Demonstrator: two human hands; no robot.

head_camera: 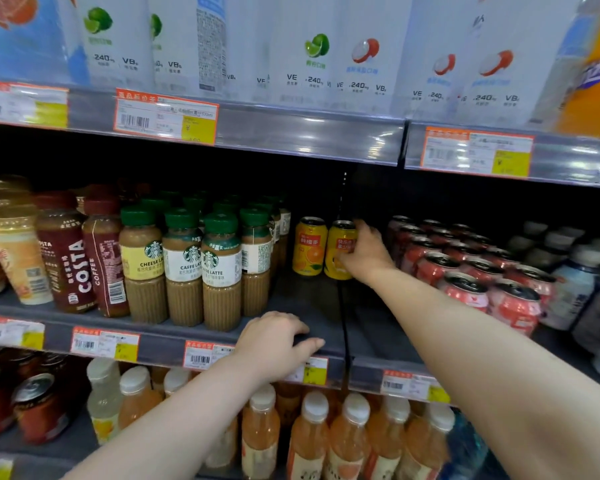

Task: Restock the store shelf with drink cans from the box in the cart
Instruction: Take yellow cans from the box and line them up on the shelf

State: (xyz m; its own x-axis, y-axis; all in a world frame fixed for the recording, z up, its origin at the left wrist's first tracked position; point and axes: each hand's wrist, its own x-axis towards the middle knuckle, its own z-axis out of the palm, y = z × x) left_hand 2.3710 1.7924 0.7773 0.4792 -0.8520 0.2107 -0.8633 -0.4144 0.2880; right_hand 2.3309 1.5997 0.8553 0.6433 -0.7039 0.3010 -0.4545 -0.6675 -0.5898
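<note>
Middle shelf (291, 299): dark grey deck. Left can (309, 245) and right can (336, 249): yellow bodies, orange fruit print, silver tops. Red cans (465, 282): red-pink bodies, white markings, silver tops. Coffee bottles (184, 265): green caps, tan contents, white or pale yellow labels bearing a green round logo. Costa bottles (66, 258): maroon, white lettering. Price tags (165, 119): white, orange border, yellow patch, black barcode. Upper packs (316, 46): white, printed with green lime and red-and-white lychee pictures. Lower bottles (312, 441): pale orange, white caps.
</note>
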